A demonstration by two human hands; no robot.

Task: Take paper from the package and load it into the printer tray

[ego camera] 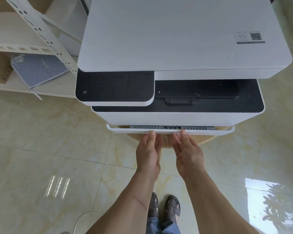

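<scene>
A white printer (184, 39) with a black control panel (115, 86) stands on a round wooden table (167, 141). Its paper tray (210, 131) sticks out a little at the bottom front, showing a grey guide strip inside. My left hand (148, 154) and my right hand (188, 154) are side by side under the middle of the tray's front edge. Their thumbs rest on the top lip and the fingers curl underneath. No paper or paper package is in view.
A white shelf rack (41, 31) with numbered labels stands at the left, holding a grey cushion (39, 68). Glossy tiled floor (49, 149) lies all around the table. My sandalled feet (164, 206) are below, near a round white object (85, 222) on the floor.
</scene>
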